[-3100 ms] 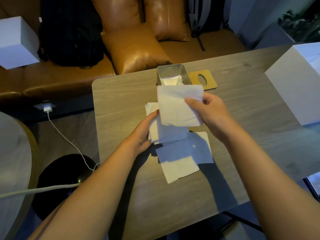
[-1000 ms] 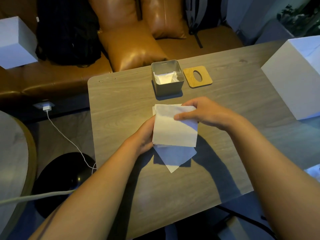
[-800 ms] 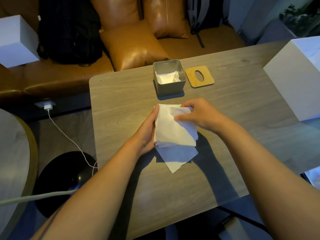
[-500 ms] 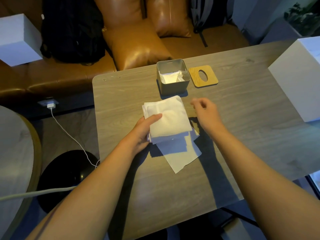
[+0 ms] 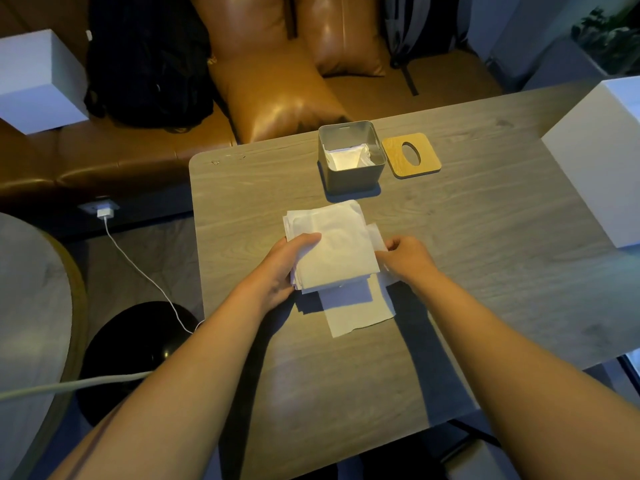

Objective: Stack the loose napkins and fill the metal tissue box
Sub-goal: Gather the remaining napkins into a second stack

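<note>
A stack of white napkins point(image 5: 334, 244) lies on the wooden table point(image 5: 485, 237). My left hand point(image 5: 282, 268) grips the stack's left edge, thumb on top. One loose napkin point(image 5: 360, 313) lies flat under the stack and sticks out toward me and to the right. My right hand point(image 5: 407, 256) pinches that napkin's right edge beside the stack. The open metal tissue box point(image 5: 350, 157) stands further back with a few napkins inside. Its wooden lid point(image 5: 410, 154), with an oval slot, lies flat right of the box.
A large white box point(image 5: 602, 157) stands at the table's right edge. Behind the table is a brown leather sofa point(image 5: 277, 91) with a black bag point(image 5: 149, 60) and another white box point(image 5: 38, 81). A round table point(image 5: 31, 306) and a charger cable point(image 5: 138, 268) are to the left.
My right hand laid a napkin on the stack, let go, then came back down to the right edge of the loose napkin underneath. My left hand stayed on the stack.
</note>
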